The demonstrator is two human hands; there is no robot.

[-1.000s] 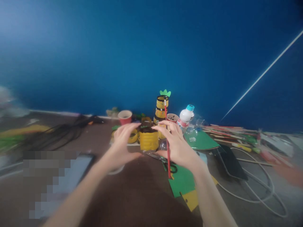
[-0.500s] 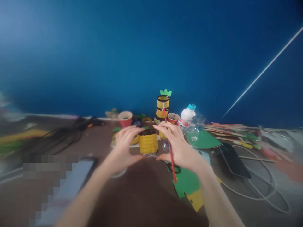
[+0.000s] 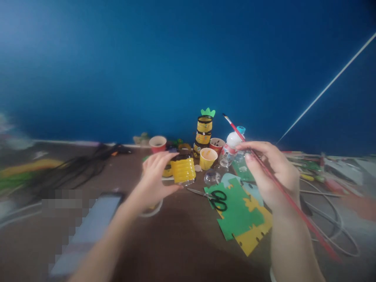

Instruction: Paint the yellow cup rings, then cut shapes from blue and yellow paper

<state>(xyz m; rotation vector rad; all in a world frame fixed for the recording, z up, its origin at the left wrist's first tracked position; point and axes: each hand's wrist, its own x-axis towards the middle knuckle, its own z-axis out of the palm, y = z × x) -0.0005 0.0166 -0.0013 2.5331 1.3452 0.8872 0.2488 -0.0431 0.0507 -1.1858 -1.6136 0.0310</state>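
My left hand (image 3: 155, 172) grips the side of a yellow-painted cut bottle (image 3: 183, 170) with a black rim and a clear base, tilted slightly. Between the thumb and fingers of my right hand (image 3: 268, 172) is a paintbrush (image 3: 235, 127) with a red handle. Its dark-tipped bristles point up and left, apart from the bottle. Behind the bottle rises a stack of yellow bottle pieces (image 3: 203, 137) with black bands and a green paper crown. Beside the stack sits a yellow paint-stained cup (image 3: 208, 158).
Black-handled scissors (image 3: 219, 200) lie on green paper (image 3: 239, 211) and yellow paper (image 3: 249, 242). A white bottle (image 3: 233, 139) with a blue cap stands behind my right hand. Red cups (image 3: 158, 144) are at the back. Cables (image 3: 337, 223) curl at the right; a pixelated patch covers the left.
My right hand has moved away from the bottle to the right. The paintbrush has swung to point up and left. My left hand keeps the bottle, which is now tilted.
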